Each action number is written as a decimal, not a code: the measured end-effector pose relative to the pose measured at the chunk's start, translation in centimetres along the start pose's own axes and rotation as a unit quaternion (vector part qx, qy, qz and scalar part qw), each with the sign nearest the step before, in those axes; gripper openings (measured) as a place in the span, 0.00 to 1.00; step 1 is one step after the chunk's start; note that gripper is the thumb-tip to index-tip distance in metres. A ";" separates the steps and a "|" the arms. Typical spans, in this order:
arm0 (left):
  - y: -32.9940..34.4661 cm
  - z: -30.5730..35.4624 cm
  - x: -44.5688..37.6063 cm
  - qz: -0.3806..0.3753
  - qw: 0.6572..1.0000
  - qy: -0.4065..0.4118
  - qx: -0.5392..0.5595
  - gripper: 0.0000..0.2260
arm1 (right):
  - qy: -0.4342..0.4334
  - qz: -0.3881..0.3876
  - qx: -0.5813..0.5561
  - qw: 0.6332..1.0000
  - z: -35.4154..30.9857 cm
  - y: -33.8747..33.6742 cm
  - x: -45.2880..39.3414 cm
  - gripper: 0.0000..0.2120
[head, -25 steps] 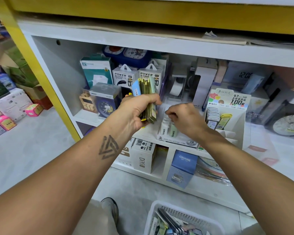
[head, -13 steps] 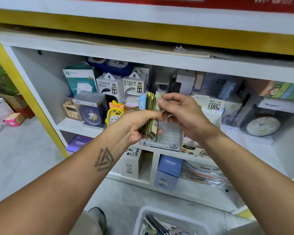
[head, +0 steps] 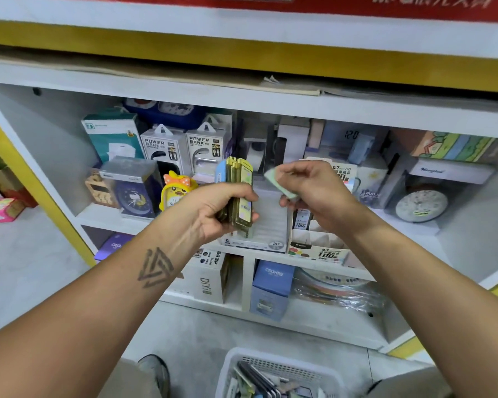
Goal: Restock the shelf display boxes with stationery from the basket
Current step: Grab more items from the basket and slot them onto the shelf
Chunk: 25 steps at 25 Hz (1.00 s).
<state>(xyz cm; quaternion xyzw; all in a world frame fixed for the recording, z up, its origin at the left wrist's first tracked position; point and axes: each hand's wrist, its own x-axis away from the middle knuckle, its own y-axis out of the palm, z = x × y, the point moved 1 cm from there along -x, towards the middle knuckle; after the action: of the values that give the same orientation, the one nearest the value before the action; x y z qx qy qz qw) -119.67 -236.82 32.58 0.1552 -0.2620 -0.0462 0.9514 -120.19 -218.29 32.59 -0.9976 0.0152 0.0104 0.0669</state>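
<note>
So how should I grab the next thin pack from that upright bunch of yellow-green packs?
Pinch its top edge, coming from the right. The upright bunch of yellow-green packs stands on end in the left hand, whose fingers wrap the lower half, so only the tops and the right face show free. The right hand already pinches one pale green pack this way.

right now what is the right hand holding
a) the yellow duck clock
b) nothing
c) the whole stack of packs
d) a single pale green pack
d: the right hand pinches a single pale green pack, held apart from the stack of packs that the left hand grips in front of the 2B display box.
</note>
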 end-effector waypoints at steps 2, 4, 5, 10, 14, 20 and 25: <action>-0.7 0.7 -0.3 0.025 0.999 0.015 0.015 0.09 | -0.044 0.002 0.132 0.990 0.5 0.2 -0.1 0.04; -1.4 1.3 -0.4 0.044 0.998 0.027 0.021 0.11 | -0.066 0.001 0.201 0.977 0.7 0.5 -0.3 0.05; -1.7 1.4 -0.5 0.050 0.998 0.031 0.021 0.12 | -0.068 -0.015 0.195 0.978 0.9 0.6 -0.4 0.05; -3.0 1.6 -0.3 0.053 0.998 0.034 0.018 0.15 | -0.058 -0.061 0.145 0.986 1.4 1.4 -0.8 0.06; -3.5 1.7 -0.2 0.056 0.998 0.039 0.012 0.12 | -0.076 -0.053 0.173 0.981 1.4 1.5 -0.9 0.09; -3.7 1.7 0.0 0.057 0.998 0.042 0.001 0.14 | -0.100 -0.006 0.227 0.969 1.4 1.6 -1.3 0.04; -3.6 1.3 -0.3 0.056 0.998 0.036 -0.011 0.14 | -0.173 -0.018 0.479 0.860 2.2 2.0 -1.9 0.09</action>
<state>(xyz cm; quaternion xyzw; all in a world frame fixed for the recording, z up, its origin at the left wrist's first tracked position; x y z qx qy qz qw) -120.65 -240.47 32.33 0.1308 -0.2357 0.0100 0.9629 -122.19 -219.95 30.22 -0.8246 -0.0119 0.1730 0.5385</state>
